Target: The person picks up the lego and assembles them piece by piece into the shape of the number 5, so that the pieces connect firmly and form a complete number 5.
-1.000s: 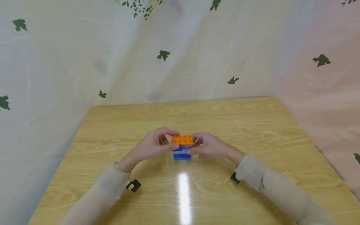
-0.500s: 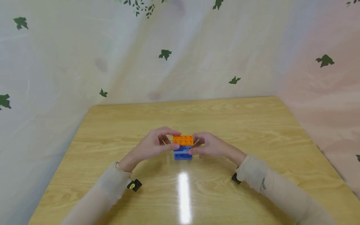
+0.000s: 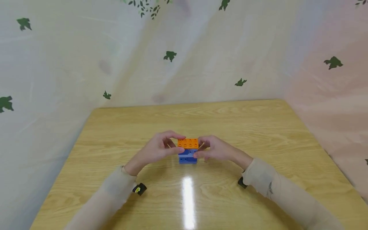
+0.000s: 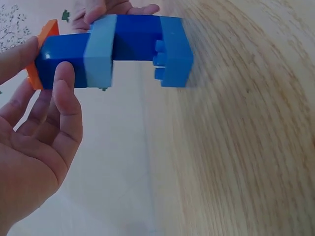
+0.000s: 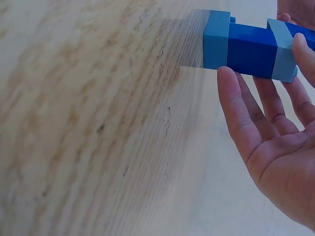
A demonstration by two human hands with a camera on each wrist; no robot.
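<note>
A tower of toy building bricks stands on the wooden table (image 3: 161,195). On top lies a flat orange brick (image 3: 188,143). Below it, in the left wrist view, come a dark blue brick (image 4: 61,49), a wider light blue brick (image 4: 100,56), another dark blue brick (image 4: 135,39) and a blue base brick (image 4: 178,54). My left hand (image 3: 156,147) pinches the left end of the orange brick between thumb and finger. From the right side, my right hand (image 3: 215,148) holds the tower, its thumb at the light blue brick and its other fingers along the lower bricks.
Behind the table hangs a pale cloth (image 3: 129,70) with green leaf and bird shapes. A pinkish cloth (image 3: 327,95) borders the right side. A bright light reflection (image 3: 188,201) crosses the near tabletop.
The view has shifted very slightly, so hands and tower appear a little further right. Both hands keep their hold on the bricks; the stack looks the same.
</note>
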